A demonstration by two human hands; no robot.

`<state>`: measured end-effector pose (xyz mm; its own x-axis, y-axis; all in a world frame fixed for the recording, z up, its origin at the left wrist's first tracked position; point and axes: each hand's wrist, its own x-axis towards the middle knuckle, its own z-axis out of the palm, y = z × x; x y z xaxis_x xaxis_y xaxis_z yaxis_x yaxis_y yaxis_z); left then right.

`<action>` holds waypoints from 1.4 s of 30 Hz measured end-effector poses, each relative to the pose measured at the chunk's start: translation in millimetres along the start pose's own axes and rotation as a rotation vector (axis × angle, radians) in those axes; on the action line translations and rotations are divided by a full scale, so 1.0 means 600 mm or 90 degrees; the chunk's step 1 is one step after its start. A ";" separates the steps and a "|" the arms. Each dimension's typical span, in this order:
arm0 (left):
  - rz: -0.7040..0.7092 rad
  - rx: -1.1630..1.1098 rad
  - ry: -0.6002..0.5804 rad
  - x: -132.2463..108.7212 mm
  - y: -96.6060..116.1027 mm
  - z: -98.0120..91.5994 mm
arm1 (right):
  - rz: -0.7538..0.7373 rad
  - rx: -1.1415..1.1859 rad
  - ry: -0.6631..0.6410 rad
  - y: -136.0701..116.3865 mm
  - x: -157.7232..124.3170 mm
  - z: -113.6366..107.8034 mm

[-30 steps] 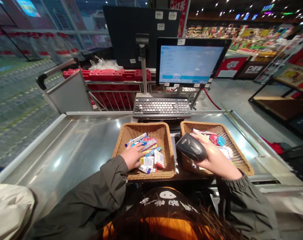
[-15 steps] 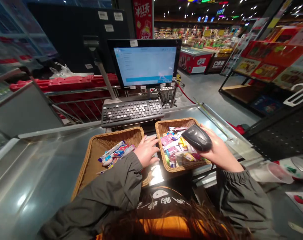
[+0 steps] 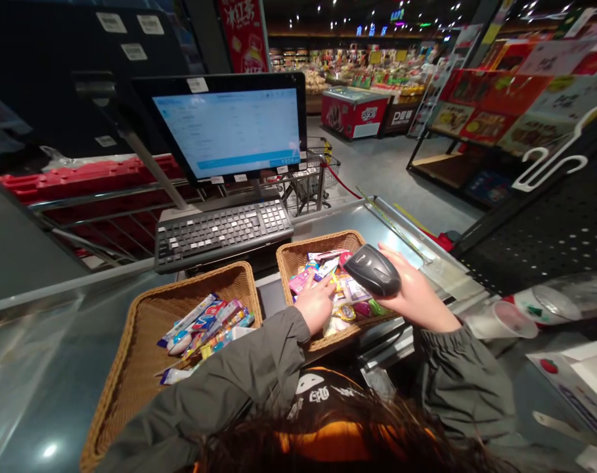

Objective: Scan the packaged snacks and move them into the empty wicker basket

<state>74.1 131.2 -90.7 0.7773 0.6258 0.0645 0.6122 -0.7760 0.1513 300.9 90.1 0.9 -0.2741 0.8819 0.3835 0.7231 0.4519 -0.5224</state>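
In the head view my right hand (image 3: 416, 295) is wrapped round a black barcode scanner (image 3: 372, 270), held above the right wicker basket (image 3: 284, 263). That basket holds a pile of small wrapped sweets and snacks (image 3: 354, 289). My left hand (image 3: 315, 307) reaches over its near left side, fingers stretched out on the sweets; nothing shows in its grasp, though the fingertips partly merge with the wrappers. To the left, a second wicker basket (image 3: 125, 374) contains several long, colourful packets (image 3: 204, 322), and my left sleeve covers its near right part.
A black keyboard (image 3: 224, 230) and a lit monitor (image 3: 234, 131) stand behind the baskets on the metal counter (image 3: 46, 341). Plastic cups (image 3: 508, 320) lie at the right. Beyond the counter are a shopping cart (image 3: 310, 174) and a rack of red boxes (image 3: 505, 98).
My left hand has moved from the gap between the baskets onto the sweets in the right one. The right hand still holds the scanner. The view has swung to the right.
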 end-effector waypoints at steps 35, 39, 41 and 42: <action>-0.280 -0.039 0.372 -0.109 -0.071 -0.194 | -0.072 -0.002 0.010 -0.074 0.021 0.033; -0.315 -0.044 0.406 -0.121 -0.078 -0.202 | -0.108 -0.026 0.006 -0.094 0.034 0.040; -0.338 -0.041 0.435 -0.126 -0.083 -0.204 | -0.126 -0.051 0.006 -0.108 0.043 0.045; -0.348 -0.038 0.452 -0.129 -0.087 -0.205 | -0.133 -0.060 0.009 -0.116 0.047 0.048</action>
<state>-35.8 132.6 17.6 0.0944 0.8228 0.5604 0.8469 -0.3622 0.3892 224.6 87.2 26.2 -0.4161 0.7684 0.4862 0.7082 0.6092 -0.3568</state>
